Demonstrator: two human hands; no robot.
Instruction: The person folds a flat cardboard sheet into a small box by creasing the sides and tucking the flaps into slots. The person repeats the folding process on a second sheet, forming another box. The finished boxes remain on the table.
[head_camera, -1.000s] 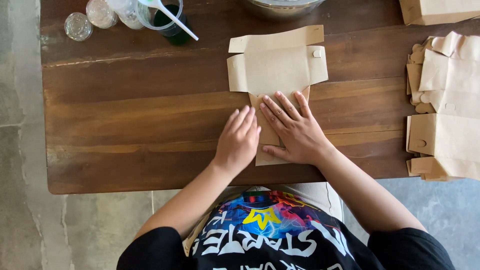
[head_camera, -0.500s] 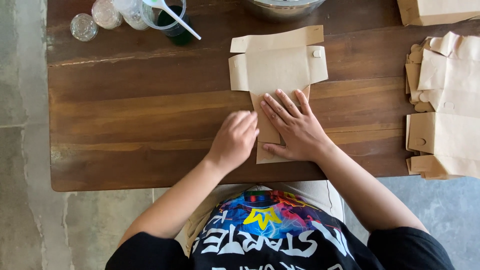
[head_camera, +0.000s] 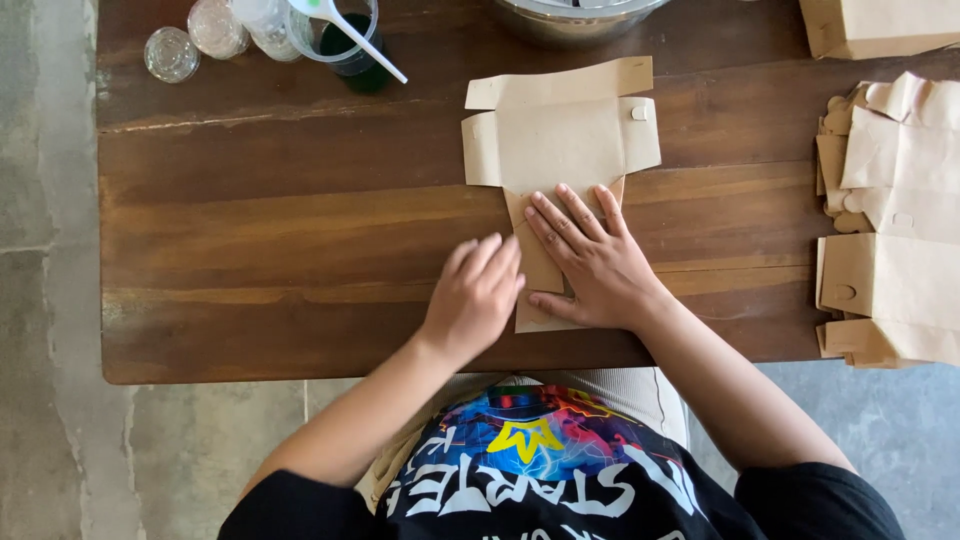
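Craft workspace: wooden table (head_camera: 300, 230), stacked cardboard box blanks (head_camera: 890, 230), concrete floor (head_camera: 50, 300).

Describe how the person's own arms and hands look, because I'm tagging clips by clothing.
Both arms are bare from the short black sleeves down. The left hand wears nothing that I can see. The right hand has what looks like a thin ring on one finger; too small to be sure. No gloves, watch or bracelets show. The black shirt carries a bright multicoloured print with white lettering.

left hand (head_camera: 475, 297) loosely curled, right hand (head_camera: 590, 262) flat, fingers spread
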